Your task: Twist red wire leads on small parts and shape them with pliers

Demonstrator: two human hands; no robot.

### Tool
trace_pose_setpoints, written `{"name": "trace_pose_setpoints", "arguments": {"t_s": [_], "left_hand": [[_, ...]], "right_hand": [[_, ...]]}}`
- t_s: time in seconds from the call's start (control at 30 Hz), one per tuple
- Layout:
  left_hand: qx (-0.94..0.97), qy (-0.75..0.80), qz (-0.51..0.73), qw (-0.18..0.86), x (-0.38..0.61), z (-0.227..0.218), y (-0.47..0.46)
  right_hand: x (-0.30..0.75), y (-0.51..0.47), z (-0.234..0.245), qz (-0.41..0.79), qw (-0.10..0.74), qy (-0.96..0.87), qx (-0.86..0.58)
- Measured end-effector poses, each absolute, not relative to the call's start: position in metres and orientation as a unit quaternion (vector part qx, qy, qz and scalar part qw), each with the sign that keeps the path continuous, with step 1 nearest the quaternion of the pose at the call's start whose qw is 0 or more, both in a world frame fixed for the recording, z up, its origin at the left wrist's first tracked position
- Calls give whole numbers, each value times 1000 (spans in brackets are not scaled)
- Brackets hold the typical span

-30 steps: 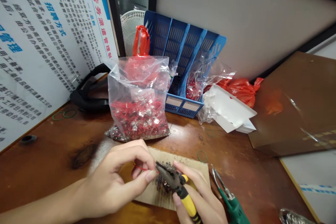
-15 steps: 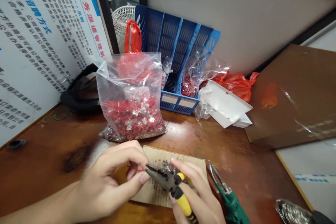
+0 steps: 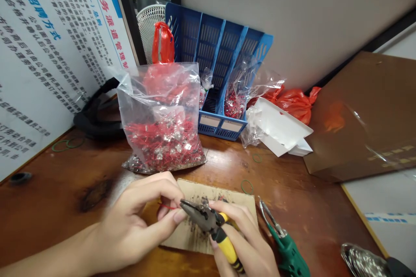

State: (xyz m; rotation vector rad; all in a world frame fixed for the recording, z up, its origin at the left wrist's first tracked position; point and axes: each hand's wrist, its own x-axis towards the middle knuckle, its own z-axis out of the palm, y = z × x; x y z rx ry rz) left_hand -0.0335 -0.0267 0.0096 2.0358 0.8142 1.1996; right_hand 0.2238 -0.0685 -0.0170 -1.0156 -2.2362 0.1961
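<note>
My left hand [image 3: 136, 225] pinches a thin red wire [image 3: 167, 206] between thumb and fingers, low and left of centre. My right hand [image 3: 247, 242] grips yellow-handled pliers [image 3: 208, 223], whose dark jaws meet the wire's end at my left fingertips. Both hands work over a piece of brown cardboard [image 3: 195, 236] dusted with dark scraps. Just behind it stands a clear plastic bag [image 3: 162, 125] filled with red-wired parts.
A green-handled tool [image 3: 284, 246] lies right of the cardboard. A blue file rack [image 3: 221, 73], a white box [image 3: 279, 127], red bags [image 3: 297, 104] and a brown board [image 3: 364, 121] crowd the back and right. Green rubber bands [image 3: 247, 187] dot the wooden desk. A printed poster [image 3: 48, 52] leans at left.
The view has shifted slightly. The pliers' jaws have closed in on the wire end at my left fingertips; both hands stay over the cardboard.
</note>
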Motion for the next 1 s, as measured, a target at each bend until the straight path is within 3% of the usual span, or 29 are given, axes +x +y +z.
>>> {"name": "trace_pose_setpoints", "arguments": {"t_s": [0.7, 1.0], "left_hand": [[752, 346, 443, 344, -30, 10, -28], [739, 354, 440, 368, -28, 6, -28]], "right_hand": [[212, -68, -4, 82, 408, -810, -413], [220, -76, -23, 69, 366, -804, -463]]}}
